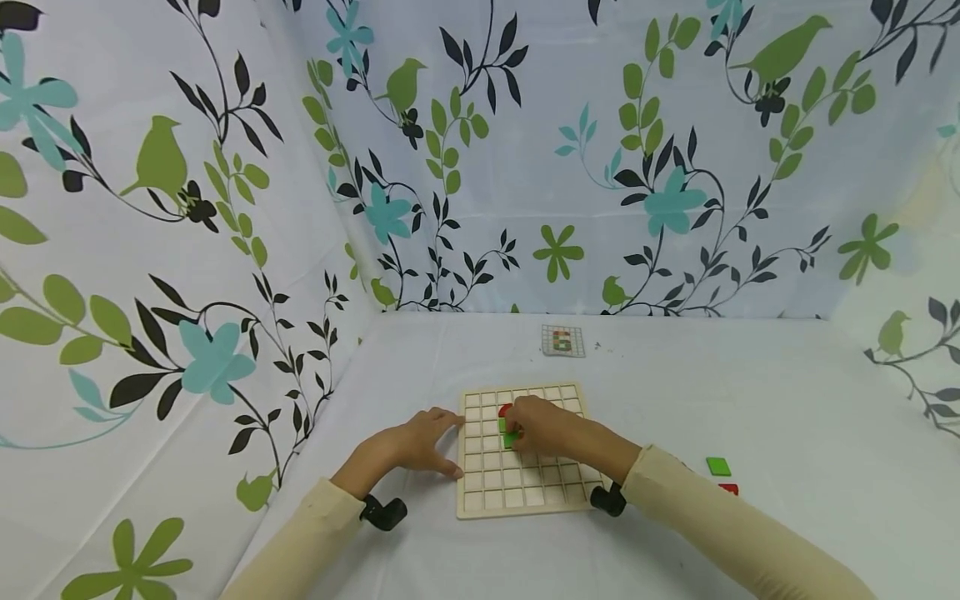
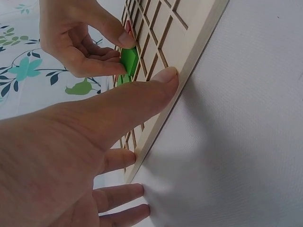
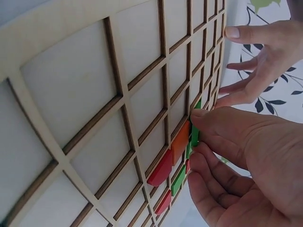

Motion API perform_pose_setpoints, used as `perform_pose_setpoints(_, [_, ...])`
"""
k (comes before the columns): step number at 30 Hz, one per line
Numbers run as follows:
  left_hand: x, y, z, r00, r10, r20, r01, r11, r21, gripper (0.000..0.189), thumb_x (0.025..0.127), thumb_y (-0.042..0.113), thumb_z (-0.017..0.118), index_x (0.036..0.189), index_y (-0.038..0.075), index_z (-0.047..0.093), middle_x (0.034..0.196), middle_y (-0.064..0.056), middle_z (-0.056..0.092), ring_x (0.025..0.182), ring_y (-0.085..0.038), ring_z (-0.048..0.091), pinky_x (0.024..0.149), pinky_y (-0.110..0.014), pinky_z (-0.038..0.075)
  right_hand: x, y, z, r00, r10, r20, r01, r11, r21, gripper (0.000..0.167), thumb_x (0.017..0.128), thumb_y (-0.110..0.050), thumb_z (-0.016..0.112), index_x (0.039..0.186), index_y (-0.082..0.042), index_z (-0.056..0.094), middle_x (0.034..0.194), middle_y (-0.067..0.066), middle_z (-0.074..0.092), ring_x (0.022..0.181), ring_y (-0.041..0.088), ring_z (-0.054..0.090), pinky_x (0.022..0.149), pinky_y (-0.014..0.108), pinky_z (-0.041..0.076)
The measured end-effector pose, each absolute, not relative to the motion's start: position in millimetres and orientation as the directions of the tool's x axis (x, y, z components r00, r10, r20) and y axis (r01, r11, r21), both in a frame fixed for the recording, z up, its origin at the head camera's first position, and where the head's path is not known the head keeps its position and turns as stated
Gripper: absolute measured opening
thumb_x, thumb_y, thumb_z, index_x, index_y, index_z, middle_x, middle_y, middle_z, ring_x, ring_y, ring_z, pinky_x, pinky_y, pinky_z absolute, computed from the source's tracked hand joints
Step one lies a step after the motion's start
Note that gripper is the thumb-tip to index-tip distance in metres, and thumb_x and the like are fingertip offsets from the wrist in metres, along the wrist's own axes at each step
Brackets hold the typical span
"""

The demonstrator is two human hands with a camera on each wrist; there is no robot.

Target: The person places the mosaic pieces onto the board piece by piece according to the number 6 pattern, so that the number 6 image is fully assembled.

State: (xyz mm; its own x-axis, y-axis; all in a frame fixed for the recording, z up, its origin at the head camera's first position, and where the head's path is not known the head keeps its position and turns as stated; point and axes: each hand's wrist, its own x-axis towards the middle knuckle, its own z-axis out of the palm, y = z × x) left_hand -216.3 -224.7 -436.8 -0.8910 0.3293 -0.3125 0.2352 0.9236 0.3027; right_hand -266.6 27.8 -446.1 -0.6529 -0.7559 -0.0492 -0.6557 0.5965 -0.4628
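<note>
A pale wooden grid board [image 1: 525, 512] lies flat in front of me. My right hand [image 1: 551, 427] is over its middle, pinching a green square tile [image 2: 129, 60] between thumb and fingers; the tile is tilted at the grid in the wrist views. Beside the pinched tile, an orange tile [image 3: 180, 143], a red tile [image 3: 161, 169] with a rounded side and another green tile [image 3: 178, 180] sit in cells. The fingers partly cover this group. My left hand [image 1: 416, 443] touches the board's left edge, its thumb on the rim and fingers spread along the side.
To the right of the board, a loose green tile [image 1: 717, 466] lies on the white cloth, with a red tile [image 1: 729, 488] partly hidden by my right sleeve. Behind the board is a small gridded card [image 1: 562, 340] with a coloured pattern. Patterned curtains [image 1: 555, 167] surround the table.
</note>
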Motion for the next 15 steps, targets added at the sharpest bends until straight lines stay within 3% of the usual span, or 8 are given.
perform_pose_setpoints(15, [-214.7, -225.1, -436.4, -0.894, 0.324, -0.31, 0.228, 0.923, 0.31, 0.093, 0.084, 0.048, 0.089, 0.159, 0.015, 0.045, 0.162, -0.013, 0.042, 0.151, -0.037, 0.038, 0.119, -0.058, 0.041, -269.2, 23.7, -448.0, -0.635, -0.77, -0.054, -0.656, 0.575, -0.488, 0.012, 0.09, -0.003, 0.083, 0.102, -0.005, 0.08, 0.1, 0.003, 0.076, 0.094, 0.017, 0.068, 0.083, 0.032, 0.058])
